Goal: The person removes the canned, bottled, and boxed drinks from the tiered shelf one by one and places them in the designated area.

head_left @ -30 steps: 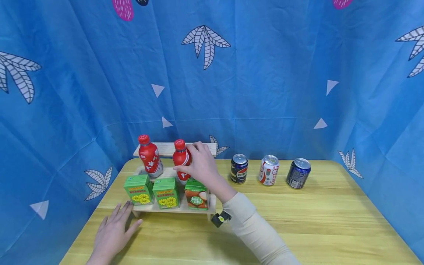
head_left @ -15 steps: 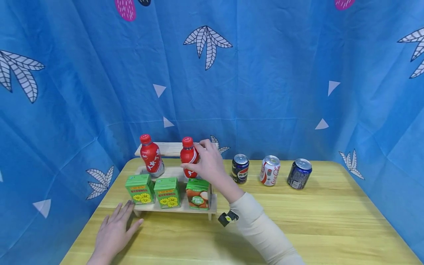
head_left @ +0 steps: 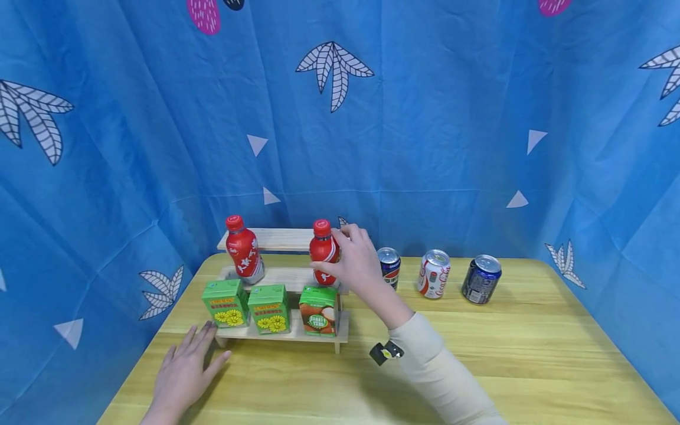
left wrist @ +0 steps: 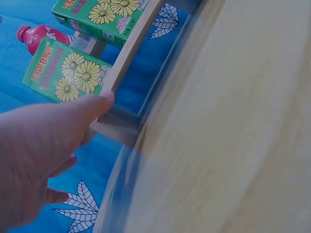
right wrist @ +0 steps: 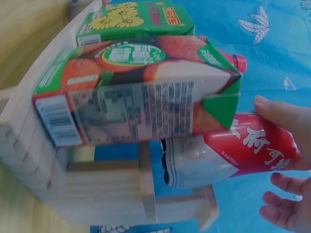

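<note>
A light wooden stepped rack (head_left: 292, 337) stands at the left of the table. My right hand (head_left: 357, 262) grips a red drink bottle (head_left: 322, 254) between thumb and fingers, upright above the right end of the rack's middle tier. In the right wrist view the lower part of the bottle (right wrist: 243, 150) is near that tier, partly behind a lychee juice carton (right wrist: 146, 92); contact cannot be told. My left hand (head_left: 183, 369) lies with fingers extended by the rack's front left corner. Another red bottle (head_left: 245, 254) stands at the middle tier's left.
Two green chrysanthemum drink cartons (head_left: 225, 304) and the lychee carton (head_left: 317, 313) line the lowest tier. Right of the rack stand a dark Pepsi can (head_left: 390, 265), a white Coca-Cola can (head_left: 434, 274) and a dark blue can (head_left: 481, 280). A blue curtain (head_left: 446, 147) surrounds the table.
My right hand has moved the held red bottle rightward along the rack, from behind the middle to its right end. My left hand stays in place.
</note>
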`<state>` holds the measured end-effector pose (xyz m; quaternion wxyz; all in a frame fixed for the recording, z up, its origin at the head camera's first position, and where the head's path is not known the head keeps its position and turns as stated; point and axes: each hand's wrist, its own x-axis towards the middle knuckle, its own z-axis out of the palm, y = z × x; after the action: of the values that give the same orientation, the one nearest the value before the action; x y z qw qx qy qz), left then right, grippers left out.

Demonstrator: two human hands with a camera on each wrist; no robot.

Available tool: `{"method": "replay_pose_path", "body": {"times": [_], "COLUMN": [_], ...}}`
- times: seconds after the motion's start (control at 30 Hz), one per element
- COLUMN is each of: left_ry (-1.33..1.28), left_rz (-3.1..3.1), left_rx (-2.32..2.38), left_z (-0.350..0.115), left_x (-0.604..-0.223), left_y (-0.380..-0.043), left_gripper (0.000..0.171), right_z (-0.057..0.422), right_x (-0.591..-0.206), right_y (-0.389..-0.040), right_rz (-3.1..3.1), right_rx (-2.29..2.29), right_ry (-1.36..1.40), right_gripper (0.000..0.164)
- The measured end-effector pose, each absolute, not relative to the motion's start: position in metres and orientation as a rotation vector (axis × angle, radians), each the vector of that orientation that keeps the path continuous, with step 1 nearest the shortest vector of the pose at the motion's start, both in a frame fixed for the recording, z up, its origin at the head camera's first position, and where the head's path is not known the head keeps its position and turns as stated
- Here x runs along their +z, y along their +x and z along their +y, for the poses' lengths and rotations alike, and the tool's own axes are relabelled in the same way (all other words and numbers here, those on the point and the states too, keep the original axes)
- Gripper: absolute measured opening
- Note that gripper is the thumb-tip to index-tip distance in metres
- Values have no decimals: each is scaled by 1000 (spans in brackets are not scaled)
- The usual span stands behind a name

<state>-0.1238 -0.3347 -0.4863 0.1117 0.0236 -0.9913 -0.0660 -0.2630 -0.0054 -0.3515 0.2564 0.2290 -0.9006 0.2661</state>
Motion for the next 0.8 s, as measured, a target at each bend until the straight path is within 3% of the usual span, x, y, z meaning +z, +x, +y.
{"method": "replay_pose_path", "body": {"times": [0.8], "left_ry": [70], "left_rz": [-2918], "left_rx": [-198], "left_z": [-334], "left_x": [-484], "left_y": [-123], "left_gripper": [79], "right_z": [72], "right_x": [-363], "right_y": [-251], "right_rz": [-2431], "right_rx": [619], "right_ry": [533], "right_gripper": [70]}}
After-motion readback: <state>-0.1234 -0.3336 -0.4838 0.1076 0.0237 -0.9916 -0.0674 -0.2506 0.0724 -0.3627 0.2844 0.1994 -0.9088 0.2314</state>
